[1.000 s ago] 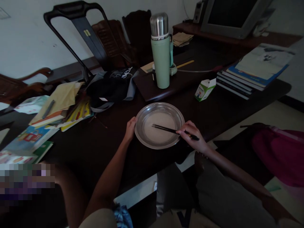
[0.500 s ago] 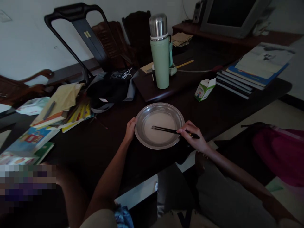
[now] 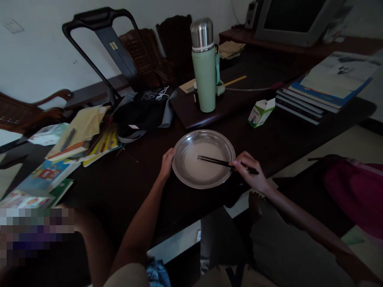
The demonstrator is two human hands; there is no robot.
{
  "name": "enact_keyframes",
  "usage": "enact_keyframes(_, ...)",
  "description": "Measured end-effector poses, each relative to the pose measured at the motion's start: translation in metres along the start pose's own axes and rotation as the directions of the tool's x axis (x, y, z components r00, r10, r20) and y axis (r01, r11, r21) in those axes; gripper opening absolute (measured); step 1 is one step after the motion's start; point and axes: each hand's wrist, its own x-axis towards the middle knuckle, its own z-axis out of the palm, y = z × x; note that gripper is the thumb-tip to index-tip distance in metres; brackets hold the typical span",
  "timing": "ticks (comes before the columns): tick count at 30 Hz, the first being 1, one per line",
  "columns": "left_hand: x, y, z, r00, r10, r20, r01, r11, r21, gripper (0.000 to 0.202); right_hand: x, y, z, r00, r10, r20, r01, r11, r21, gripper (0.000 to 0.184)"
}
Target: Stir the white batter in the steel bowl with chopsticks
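Observation:
A round, shallow metal basin [image 3: 204,184] sits on the dark table in front of me, with a pale, whitish content [image 3: 199,169] in its bottom. My left hand [image 3: 166,162] grips the basin's left rim, its fingers partly hidden by the edge. In my right hand [image 3: 249,169], at the right rim, is a pair of black chopsticks [image 3: 214,161]. Their light tips point left over the middle of the basin. I cannot tell whether the tips touch the content.
Behind the basin stands a green thermos [image 3: 205,79] with a steel cap. A small green-and-white carton [image 3: 261,113] and a stack of books [image 3: 329,89] are to the right. Left are a black bag [image 3: 143,111], more books [image 3: 72,135] and another person's arm [image 3: 95,239].
The whole view has shifted slightly. The chopstick tips have moved a little to the right within the basin. Both hands keep their hold.

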Motion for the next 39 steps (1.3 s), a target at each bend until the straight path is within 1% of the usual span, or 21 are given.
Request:
enact_keyframes(2,0.0,0.001,0.001,1.0,0.001,0.001,-0.001,1.0,-0.002,0.05,0.003,0.004,0.002,0.998,-0.006,-0.055,0.004,0.999,-0.043,0.023)
enact_keyframes(4,0.0,0.003,0.002,1.0,0.006,0.005,-0.006,1.0,0.001,0.049,0.003,0.005,-0.003,0.993,0.019,-0.117,-0.026,0.998,-0.058,0.026)
enact_keyframes(6,-0.001,0.004,0.003,1.0,0.008,0.012,-0.008,1.0,0.005,0.048,0.002,0.003,-0.01,0.99,0.045,-0.135,-0.05,0.998,-0.036,0.031)
enact_keyframes(9,-0.001,0.004,0.002,1.0,0.012,0.009,-0.012,1.0,0.004,0.048,-0.002,-0.002,-0.013,0.998,0.032,-0.063,-0.03,0.999,0.025,0.035)
enact_keyframes(11,0.0,0.004,0.002,1.0,0.014,0.003,-0.014,1.0,0.011,0.047,-0.002,-0.004,-0.008,1.0,-0.009,0.018,0.008,0.999,0.046,0.031)
enact_keyframes(13,0.0,0.004,0.001,1.0,0.011,0.001,-0.011,1.0,0.022,0.046,0.001,-0.003,-0.002,0.998,-0.042,0.048,0.041,0.999,0.023,0.025)
enact_keyframes(14,0.0,0.004,0.001,1.0,0.009,0.0,-0.009,1.0,0.024,0.046,0.002,-0.001,0.0,0.998,-0.048,0.029,0.048,0.999,-0.005,0.023)
enact_keyframes(16,0.0,0.003,0.001,1.0,0.01,-0.001,-0.01,1.0,0.021,0.047,0.004,0.003,-0.001,0.998,-0.034,-0.054,0.03,0.997,-0.069,0.022)
enact_keyframes(18,0.0,0.004,0.001,1.0,0.011,0.004,-0.011,1.0,0.01,0.048,0.003,0.005,-0.008,0.991,-0.002,-0.135,-0.012,0.995,-0.098,0.025)
enact_keyframes(19,-0.001,0.004,0.002,1.0,0.011,0.007,-0.011,1.0,0.007,0.048,0.001,0.004,-0.012,0.988,0.014,-0.154,-0.028,0.996,-0.09,0.026)
enact_keyframes(20,-0.001,0.005,0.002,1.0,0.008,0.009,-0.008,1.0,0.003,0.048,-0.001,0.003,-0.015,0.988,0.027,-0.151,-0.038,0.997,-0.067,0.028)
enact_keyframes(22,-0.002,0.006,0.003,1.0,0.001,0.004,-0.001,1.0,-0.003,0.047,-0.005,-0.001,-0.018,0.996,0.04,-0.086,-0.04,0.999,0.002,0.031)
enact_keyframes(24,-0.002,0.008,0.003,1.0,-0.004,-0.003,0.004,1.0,-0.002,0.047,-0.007,-0.004,-0.014,1.0,0.026,0.014,-0.027,0.998,0.06,0.03)
enact_keyframes(26,-0.003,0.01,0.003,1.0,-0.005,-0.005,0.005,1.0,0.009,0.047,-0.005,-0.005,-0.006,0.998,-0.004,0.07,-0.001,0.998,0.07,0.027)
enact_keyframes(28,-0.003,0.01,0.003,1.0,0.003,-0.004,-0.003,1.0,0.021,0.048,0.0,-0.005,0.001,0.998,-0.021,0.051,0.02,0.999,0.028,0.026)
enact_keyframes(30,-0.002,0.009,0.003,1.0,0.015,-0.005,-0.015,1.0,0.026,0.048,0.004,-0.003,0.003,1.0,-0.009,-0.016,0.008,0.999,-0.047,0.027)
enact_keyframes(32,-0.002,0.009,0.002,1.0,0.019,-0.005,-0.019,0.999,0.03,0.048,0.004,-0.003,-0.003,0.995,0.015,-0.094,-0.026,0.993,-0.113,0.03)
enact_keyframes(34,-0.001,0.008,0.002,1.0,0.019,-0.002,-0.019,0.999,0.038,0.046,0.001,-0.004,-0.011,0.989,0.034,-0.144,-0.053,0.991,-0.126,0.035)
enact_keyframes(36,-0.002,0.008,0.002,1.0,0.02,0.002,-0.02,0.999,0.041,0.045,-0.004,-0.007,-0.017,0.989,0.049,-0.142,-0.061,0.995,-0.079,0.04)
enact_keyframes(39,-0.003,0.009,0.002,1.0,0.018,-0.001,-0.018,0.999,0.028,0.046,-0.009,-0.008,-0.015,0.997,0.057,-0.059,-0.058,0.998,-0.017,0.039)
